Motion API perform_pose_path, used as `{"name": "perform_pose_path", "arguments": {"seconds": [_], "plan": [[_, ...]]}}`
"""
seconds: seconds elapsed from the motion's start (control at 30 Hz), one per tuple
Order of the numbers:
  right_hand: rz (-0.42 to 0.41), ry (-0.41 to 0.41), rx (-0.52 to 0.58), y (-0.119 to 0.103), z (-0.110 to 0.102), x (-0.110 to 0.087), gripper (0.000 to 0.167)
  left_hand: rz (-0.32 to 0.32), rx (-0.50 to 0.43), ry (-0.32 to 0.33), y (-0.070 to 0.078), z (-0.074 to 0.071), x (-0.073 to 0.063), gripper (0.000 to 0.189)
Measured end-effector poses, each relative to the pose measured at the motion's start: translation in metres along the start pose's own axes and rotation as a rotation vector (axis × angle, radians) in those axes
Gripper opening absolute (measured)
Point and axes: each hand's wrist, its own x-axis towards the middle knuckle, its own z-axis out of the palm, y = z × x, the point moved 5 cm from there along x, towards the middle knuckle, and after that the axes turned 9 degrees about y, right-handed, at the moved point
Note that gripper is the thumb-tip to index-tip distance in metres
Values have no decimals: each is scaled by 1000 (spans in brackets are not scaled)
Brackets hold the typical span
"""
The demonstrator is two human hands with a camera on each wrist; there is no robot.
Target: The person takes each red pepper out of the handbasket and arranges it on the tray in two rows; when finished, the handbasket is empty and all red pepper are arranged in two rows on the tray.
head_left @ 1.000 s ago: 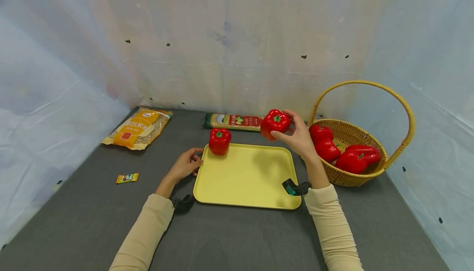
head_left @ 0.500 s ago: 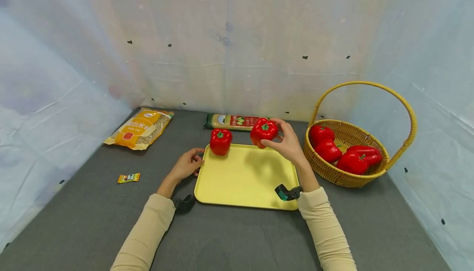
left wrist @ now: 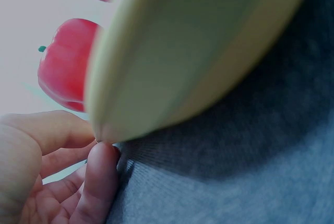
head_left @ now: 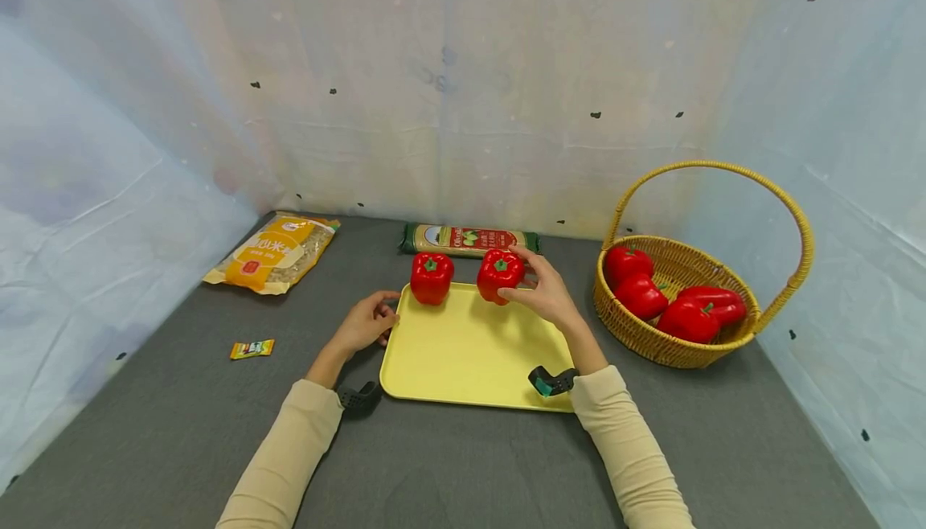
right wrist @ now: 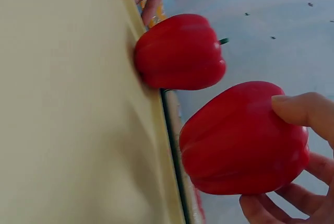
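My right hand (head_left: 544, 294) grips a red bell pepper (head_left: 497, 276) by its sides, thumb in front and fingers behind, over the far edge of the yellow tray (head_left: 470, 356). In the right wrist view this held pepper (right wrist: 242, 143) hangs apart from the tray surface. A second red bell pepper (head_left: 432, 280) stands upright on the tray's far left corner, green stem up. My left hand (head_left: 362, 324) is at the tray's left edge. The left wrist view has its thumb (left wrist: 99, 179) and forefinger meeting on the tray rim (left wrist: 112, 104).
At the right stands a wicker basket (head_left: 651, 342) with a tall handle, holding several red peppers (head_left: 687, 320). Behind the tray lies a green-ended pasta pack (head_left: 463, 239). A grain bag (head_left: 278, 252) and a small snack packet (head_left: 251, 349) lie on the left.
My right hand has carried the bell pepper left and lower, from beside the basket to over the tray's far edge. The left hand has stayed at the tray's left edge.
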Motion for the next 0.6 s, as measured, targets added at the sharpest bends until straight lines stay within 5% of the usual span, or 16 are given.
{"name": "perform_pose_path", "arguments": {"seconds": [0.3,0.6], "plan": [[42,-45,61,-12,8,-7,70,-16,3,2,0,0,-1,41],[12,-43,35,17,15,0,73,-10,-3,1,0,1,-1,41]]}}
